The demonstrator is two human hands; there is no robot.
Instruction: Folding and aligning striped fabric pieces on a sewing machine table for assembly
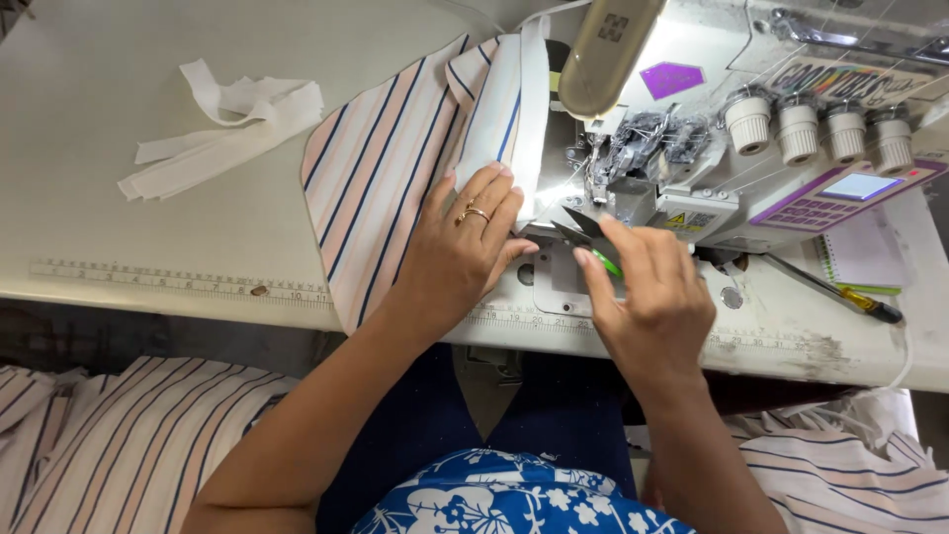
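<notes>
A striped fabric piece (381, 168), pink, white and navy, lies on the sewing table (119, 79) left of the overlock sewing machine (712, 148). My left hand (460, 247), with a ring on one finger, presses flat on the fabric's right edge next to a white strip (529, 109) running toward the presser foot. My right hand (647, 292) holds small thread snips with a green handle (605, 259); their dark blades point left toward the fabric edge, just below the needle area.
White fabric strips (222, 124) lie at the table's back left. A ruler scale (178, 282) is printed along the front edge. A screwdriver (840, 292) and notebook (865, 252) sit right of the machine. More striped fabric (119, 445) lies on both sides of my lap.
</notes>
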